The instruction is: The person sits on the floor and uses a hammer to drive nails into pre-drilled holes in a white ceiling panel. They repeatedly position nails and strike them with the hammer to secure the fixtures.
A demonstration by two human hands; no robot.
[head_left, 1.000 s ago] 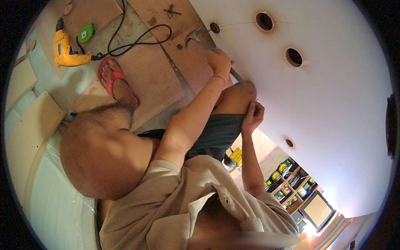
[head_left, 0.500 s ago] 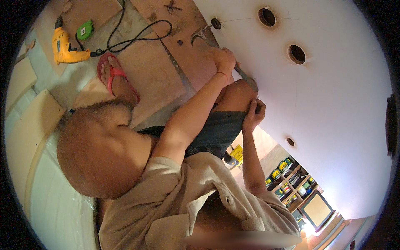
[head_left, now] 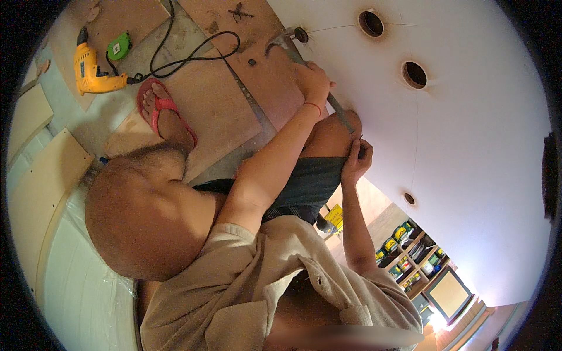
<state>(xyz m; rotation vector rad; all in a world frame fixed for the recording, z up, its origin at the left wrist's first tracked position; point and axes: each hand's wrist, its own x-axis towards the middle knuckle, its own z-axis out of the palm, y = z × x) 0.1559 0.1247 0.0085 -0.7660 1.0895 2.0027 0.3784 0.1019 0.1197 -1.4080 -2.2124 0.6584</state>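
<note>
My left hand (head_left: 313, 82) is wrapped round the handle of a claw hammer (head_left: 341, 111). The hammer's metal head (head_left: 280, 42) points to the upper left, near a small hole in the white panel (head_left: 468, 146). Its handle end lies over my right knee (head_left: 333, 137). Beside that knee, close to the panel's edge, the fingers of my right hand (head_left: 357, 161) are pinched together. A thin, dark, nail-like piece (head_left: 361, 137) pokes out at their tips; most of it is hidden.
A yellow power drill (head_left: 93, 70) with a looped black cord (head_left: 193, 57) and a green tape measure (head_left: 119, 46) lie on the floor at upper left. Several round holes, such as one hole (head_left: 371, 24), pierce the panel. Shelves (head_left: 413, 263) with containers stand lower right.
My left hand and the hammer have shifted slightly up and left, and the handle end now crosses the knee. My right hand stays nearly still.
</note>
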